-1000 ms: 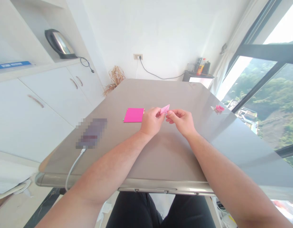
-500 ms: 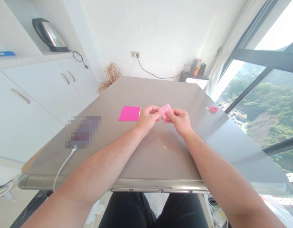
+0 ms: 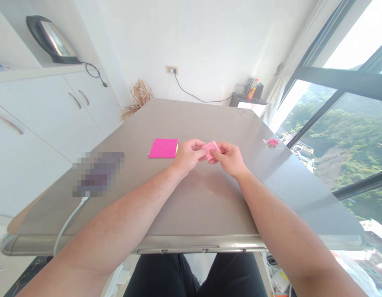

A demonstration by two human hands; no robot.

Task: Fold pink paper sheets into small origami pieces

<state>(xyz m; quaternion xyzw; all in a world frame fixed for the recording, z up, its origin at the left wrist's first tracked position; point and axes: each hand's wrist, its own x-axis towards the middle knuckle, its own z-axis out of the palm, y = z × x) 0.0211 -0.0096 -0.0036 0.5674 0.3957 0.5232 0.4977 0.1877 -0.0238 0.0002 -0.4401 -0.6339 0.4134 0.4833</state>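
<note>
A small piece of folded light pink paper (image 3: 211,148) is held between both hands above the middle of the table. My left hand (image 3: 190,156) pinches its left edge between thumb and fingers. On the other side, my right hand (image 3: 228,157) grips the paper with its thumb pressed flat on the face toward me. The fingers behind the paper are partly hidden. Just left of my left hand lies a stack of coloured paper squares (image 3: 163,148), bright magenta on top, with green and yellow edges showing beneath.
A blurred-out dark device (image 3: 99,173) with a white cable (image 3: 68,220) lies on the left of the table (image 3: 203,206). Small pink pieces (image 3: 273,142) lie near the right edge. Beyond the table's far right corner stands a low cabinet with bottles (image 3: 252,89).
The pink paper has turned slightly in my fingers, and my left hand now grips its left edge more closely. The whole view has shifted a little, moving the table leftward.
</note>
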